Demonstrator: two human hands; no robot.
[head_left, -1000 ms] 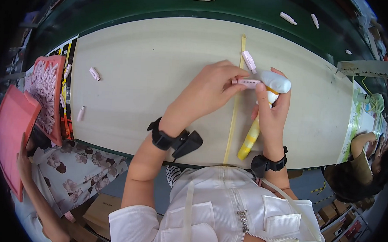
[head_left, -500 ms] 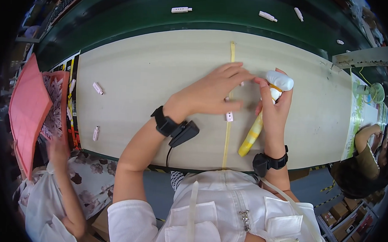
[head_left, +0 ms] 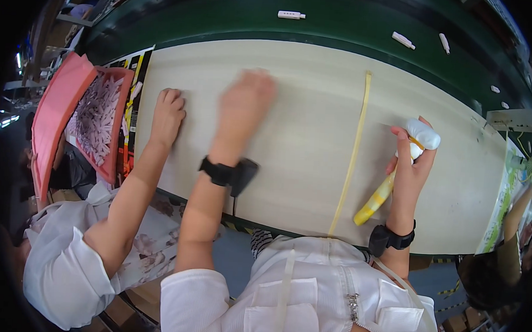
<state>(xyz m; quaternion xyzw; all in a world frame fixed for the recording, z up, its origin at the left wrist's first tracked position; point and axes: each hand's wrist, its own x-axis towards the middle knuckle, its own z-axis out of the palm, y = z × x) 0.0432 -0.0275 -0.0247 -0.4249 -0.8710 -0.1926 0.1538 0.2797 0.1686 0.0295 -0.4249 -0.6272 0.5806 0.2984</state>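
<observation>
My left hand (head_left: 245, 103) is over the mat left of the yellow tape line, smeared by motion; whether it holds anything cannot be made out. My right hand (head_left: 413, 172) is closed around a padded stick (head_left: 373, 201) to the right of the tape. The stick has a yellow-and-white wrapped handle slanting down to the left. Its rounded white head, bound with an orange band, sticks out above my thumb. The yellow tape (head_left: 352, 158) runs across the pale mat (head_left: 302, 150). Both my wrists wear black straps with small boxes.
At left, a co-worker's hand (head_left: 168, 111) rests on the mat, fingers curled. Beside it stands a pink bin (head_left: 124, 106) full of small white stick-shaped pieces. Similar white pieces (head_left: 291, 15) lie along the green belt (head_left: 343, 21) beyond the mat. A pale metal bracket (head_left: 520, 119) stands at right.
My left hand has swung left, away from the tape. White pieces by the tape and at the mat's left no longer show. The co-worker's hand has reached onto the mat. The view has shifted.
</observation>
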